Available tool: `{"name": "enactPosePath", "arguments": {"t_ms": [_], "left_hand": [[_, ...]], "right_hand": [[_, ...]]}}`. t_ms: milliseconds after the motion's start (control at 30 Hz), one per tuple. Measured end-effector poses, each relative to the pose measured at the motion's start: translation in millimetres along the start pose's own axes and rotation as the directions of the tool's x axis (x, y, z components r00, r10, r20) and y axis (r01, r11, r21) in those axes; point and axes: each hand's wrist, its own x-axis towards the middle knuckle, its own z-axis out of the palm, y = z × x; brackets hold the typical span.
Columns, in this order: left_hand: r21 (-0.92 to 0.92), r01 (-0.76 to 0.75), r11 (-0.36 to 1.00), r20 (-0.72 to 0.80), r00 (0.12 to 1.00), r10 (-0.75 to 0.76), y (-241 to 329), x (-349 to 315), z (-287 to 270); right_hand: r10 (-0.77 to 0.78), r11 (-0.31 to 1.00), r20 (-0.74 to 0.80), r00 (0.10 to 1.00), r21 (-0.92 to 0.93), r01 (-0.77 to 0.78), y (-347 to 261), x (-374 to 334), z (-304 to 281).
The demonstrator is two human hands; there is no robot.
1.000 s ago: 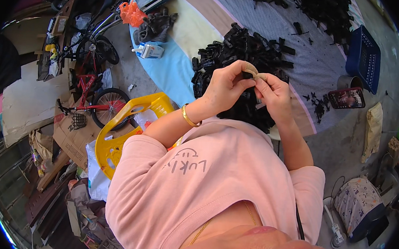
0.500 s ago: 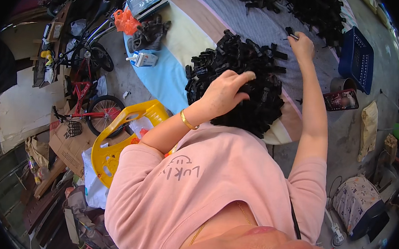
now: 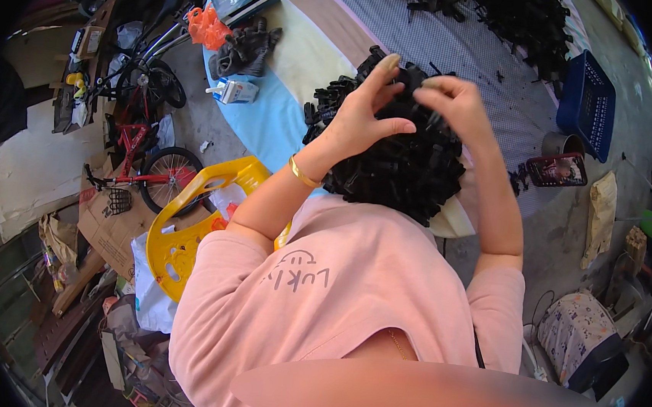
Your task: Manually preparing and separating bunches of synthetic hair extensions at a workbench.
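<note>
A heap of small black plastic parts (image 3: 401, 167) lies on the cloth-covered table (image 3: 445, 48) right in front of me. My left hand (image 3: 359, 118), a gold bangle at its wrist, hovers over the heap with thumb and fingers spread apart. Facing it from the right, my right hand (image 3: 456, 110) has its fingers bent together in a pinch. Between the two hands shows a dark piece (image 3: 411, 78), hard to separate from the black heap behind it. Whether the right fingertips grip it is not clear.
Further black parts (image 3: 523, 28) are spread at the far edge. To the right are a blue basket (image 3: 585, 105), a phone (image 3: 557, 170) and a round metal tin (image 3: 564, 143). A yellow plastic chair (image 3: 161, 255), a red bicycle (image 3: 132, 142) and dark gloves (image 3: 246, 50) are on the left.
My right hand has come from the far right, where it held a small black part, in toward my left hand. My left hand has risen slightly and its fingers have spread.
</note>
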Motion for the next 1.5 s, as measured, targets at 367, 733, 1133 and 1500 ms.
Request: {"name": "enactPosePath", "arguments": {"t_ms": [367, 733, 1133, 1500], "left_hand": [[-0.427, 0.181, 0.886, 0.18, 0.977, -0.113, 10.7, -10.4, 4.6], [-0.101, 0.09, 0.991, 0.145, 0.987, -0.075, 32.5, -25.3, 2.1], [0.33, -0.169, 0.929, 0.077, 0.985, 0.152, 11.8, -31.4, 6.2], [0.553, -0.384, 0.74, 0.384, 0.905, 0.183, 55.2, -26.1, -0.7]], "right_hand": [[-0.199, 0.94, -0.055, 0.978, 0.27, 0.207, 5.9, -59.8, 26.9], [-0.179, 0.974, -0.024, 0.984, 0.136, 0.18, 3.2, -67.5, 41.0], [-0.014, 0.966, -0.052, 0.999, 0.256, 0.026, 11.0, -66.0, 44.3], [-0.399, 0.908, -0.116, 0.909, -0.187, 0.375, -4.8, -75.2, 28.5]]}}
